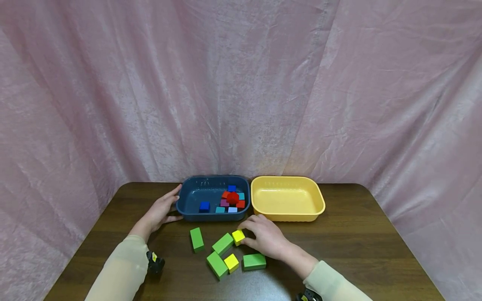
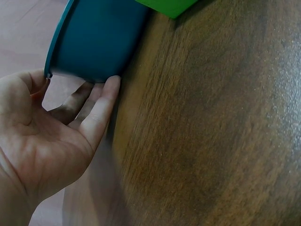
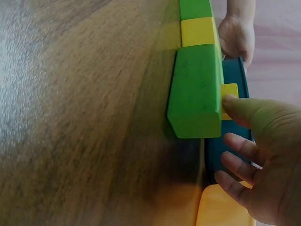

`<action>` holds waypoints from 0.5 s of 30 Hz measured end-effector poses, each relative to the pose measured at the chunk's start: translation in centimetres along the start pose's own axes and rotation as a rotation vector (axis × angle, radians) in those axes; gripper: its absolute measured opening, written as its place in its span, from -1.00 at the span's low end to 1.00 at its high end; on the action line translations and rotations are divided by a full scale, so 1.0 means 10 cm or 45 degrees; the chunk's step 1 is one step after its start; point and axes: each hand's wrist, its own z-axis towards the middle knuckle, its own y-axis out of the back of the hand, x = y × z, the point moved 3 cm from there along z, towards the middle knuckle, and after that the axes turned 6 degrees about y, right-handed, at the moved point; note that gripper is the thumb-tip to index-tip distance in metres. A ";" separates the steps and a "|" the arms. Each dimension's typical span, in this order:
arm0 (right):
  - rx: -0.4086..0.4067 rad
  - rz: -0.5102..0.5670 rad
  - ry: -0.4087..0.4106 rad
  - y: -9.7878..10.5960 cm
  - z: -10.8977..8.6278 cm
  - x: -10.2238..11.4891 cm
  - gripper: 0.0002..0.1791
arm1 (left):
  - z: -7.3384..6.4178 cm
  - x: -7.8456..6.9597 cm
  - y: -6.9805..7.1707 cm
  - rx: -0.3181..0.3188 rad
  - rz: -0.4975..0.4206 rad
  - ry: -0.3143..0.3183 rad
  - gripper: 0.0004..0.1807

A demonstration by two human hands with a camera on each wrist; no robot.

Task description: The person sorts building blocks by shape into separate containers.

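My right hand (image 1: pixel 265 238) pinches a yellow cube (image 1: pixel 238 237) between thumb and fingers, just in front of the two trays. From the right wrist view, the thumb lies on that cube (image 3: pixel 230 88), partly behind a green block (image 3: pixel 195 94). Spread along the left end of the blue tray (image 1: pixel 199 217), my left hand (image 1: pixel 160 212) touches its wall and rim with extended fingers. Its fingertips (image 2: pixel 112 84) meet the tray wall low down near the table in the left wrist view. A second yellow cube (image 1: pixel 231 263) lies between green blocks (image 1: pixel 217 265).
Inside the blue tray lie several small blocks, among them a blue cube (image 1: pixel 204 206) and a red piece (image 1: pixel 233 198). A yellow tray (image 1: pixel 288 218) stands right beside it. More green blocks (image 1: pixel 197 239) lie on the wooden table (image 1: pixel 350 251). A pink curtain (image 1: pixel 241 92) hangs behind.
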 end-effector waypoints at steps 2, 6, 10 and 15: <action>-0.003 0.001 0.000 0.02 -0.01 0.01 -0.65 | 0.00 0.00 0.00 -0.001 -0.001 0.001 -0.38; -0.013 0.006 0.001 0.06 -0.02 0.03 -0.66 | 0.01 0.00 0.01 -0.007 -0.003 0.001 -0.38; -0.047 -0.002 0.014 0.12 -0.03 0.06 -0.66 | 0.01 0.01 0.00 -0.007 0.000 0.001 -0.38; -0.080 -0.003 0.028 0.19 -0.03 0.09 -0.65 | 0.01 0.01 0.00 -0.006 -0.003 0.002 -0.37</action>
